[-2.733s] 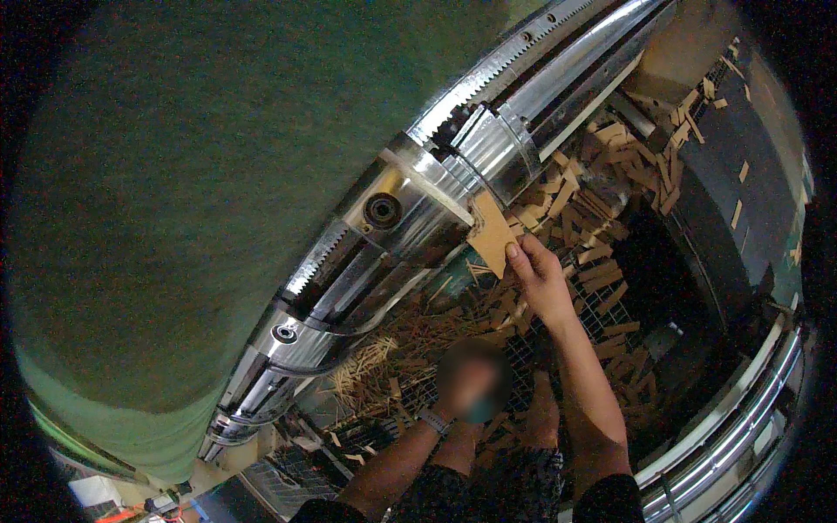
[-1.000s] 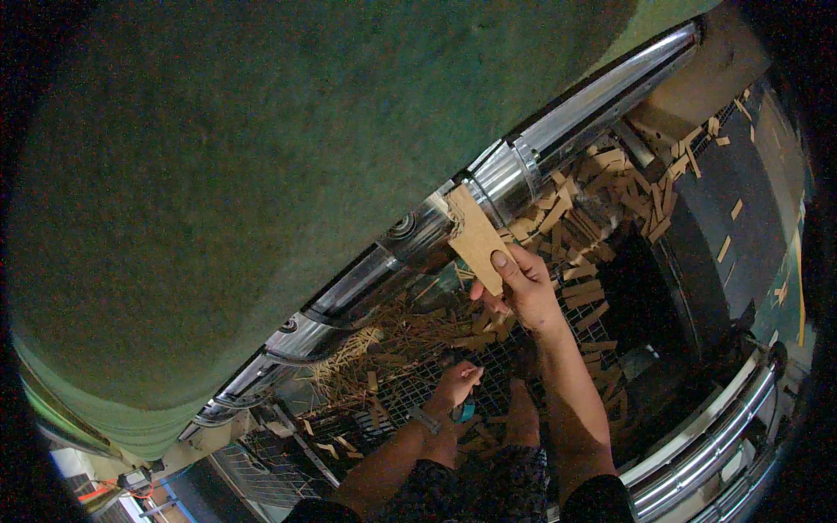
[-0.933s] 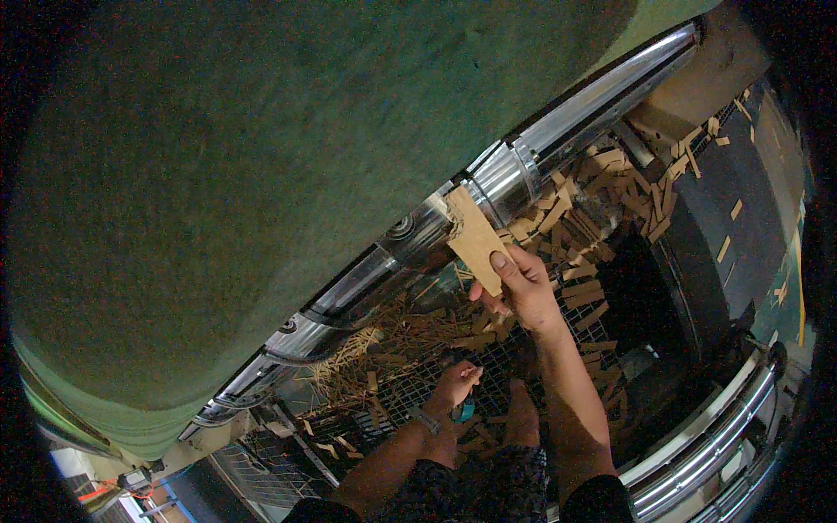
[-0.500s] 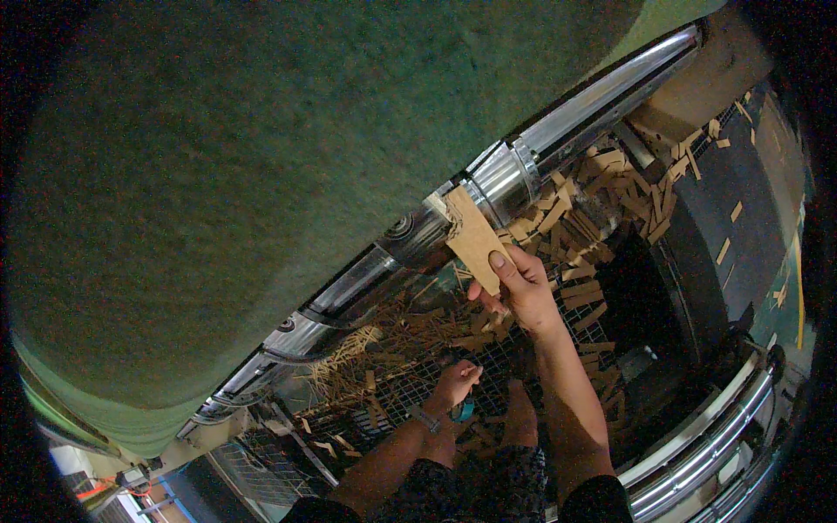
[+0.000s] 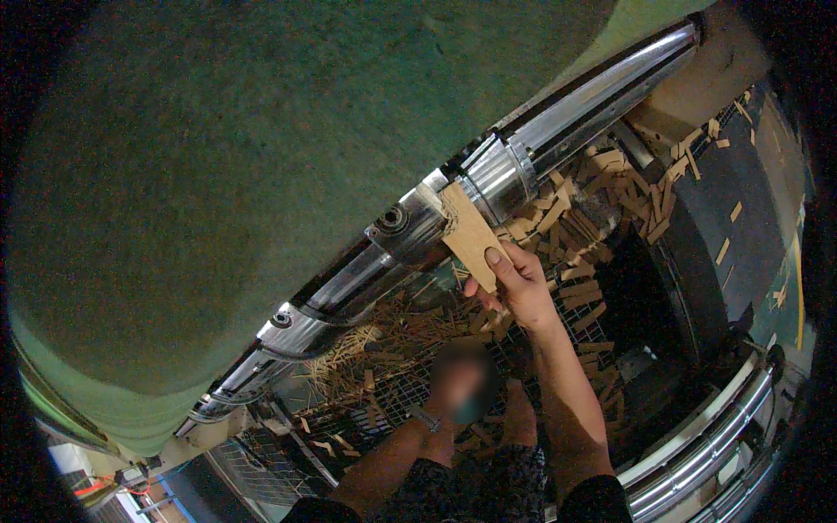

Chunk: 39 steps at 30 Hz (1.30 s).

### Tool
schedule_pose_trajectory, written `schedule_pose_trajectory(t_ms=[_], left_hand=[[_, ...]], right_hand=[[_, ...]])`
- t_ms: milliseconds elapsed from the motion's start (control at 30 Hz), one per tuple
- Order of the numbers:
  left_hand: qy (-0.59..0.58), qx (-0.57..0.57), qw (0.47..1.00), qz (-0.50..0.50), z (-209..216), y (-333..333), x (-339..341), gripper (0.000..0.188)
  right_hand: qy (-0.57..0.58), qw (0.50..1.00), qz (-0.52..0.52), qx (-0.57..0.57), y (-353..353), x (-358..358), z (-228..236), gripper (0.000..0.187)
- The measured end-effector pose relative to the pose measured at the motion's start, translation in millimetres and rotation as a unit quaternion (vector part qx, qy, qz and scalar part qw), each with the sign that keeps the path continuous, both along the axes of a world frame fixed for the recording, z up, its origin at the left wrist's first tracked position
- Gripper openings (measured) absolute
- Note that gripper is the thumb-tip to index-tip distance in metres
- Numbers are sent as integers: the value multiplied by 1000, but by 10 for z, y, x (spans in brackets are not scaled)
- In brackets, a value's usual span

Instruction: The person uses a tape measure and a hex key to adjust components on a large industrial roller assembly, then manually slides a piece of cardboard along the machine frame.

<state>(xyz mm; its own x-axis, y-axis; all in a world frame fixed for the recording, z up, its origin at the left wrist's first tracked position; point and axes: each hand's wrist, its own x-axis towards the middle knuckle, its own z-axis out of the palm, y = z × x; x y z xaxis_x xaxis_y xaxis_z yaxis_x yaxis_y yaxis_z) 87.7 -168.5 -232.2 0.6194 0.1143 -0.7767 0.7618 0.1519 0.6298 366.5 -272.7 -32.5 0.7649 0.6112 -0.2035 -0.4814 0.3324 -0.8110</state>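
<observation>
My right hand (image 5: pixel 520 281) is raised and grips a flat brown cardboard piece (image 5: pixel 469 234). The piece's upper end rests against a shiny metal collar (image 5: pixel 493 173) on a long chrome shaft (image 5: pixel 602 91) of a green machine. My left hand (image 5: pixel 462 388) hangs lower, over a wire mesh floor; it is blurred and seems to hold a small teal object, with a band on the wrist. A bare foot shows between my forearms.
Several cardboard strips (image 5: pixel 602 187) litter the wire mesh (image 5: pixel 397 397) and the dark belt (image 5: pixel 732 209) at right. The large green machine body (image 5: pixel 244 157) fills the upper left. Chrome rails (image 5: pixel 697 453) run along the lower right. A second roller (image 5: pixel 296 318) lies lower left.
The view has shifted a little. My right hand still presses the cardboard piece against the metal collar; my left hand has stayed low over the mesh.
</observation>
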Motion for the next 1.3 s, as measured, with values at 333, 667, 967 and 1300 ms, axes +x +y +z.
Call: schedule_pose_trajectory(t_ms=[333,667,967,1300], left_hand=[[-20,-52,997,55,-113,-28,-115,17],[27,-14,999,-34,24,-70,-20,19],[26,-33,999,9,-69,-96,-57,20],[50,20,991,-123,325,-109,230,35]], right_hand=[[7,1000,2,8,-50,-31,-70,32],[-2,1000,-3,-16,-62,-30,-44,33],[-6,1000,0,-16,-57,-24,-71,33],[-3,1000,3,-16,-77,-15,-102,33]])
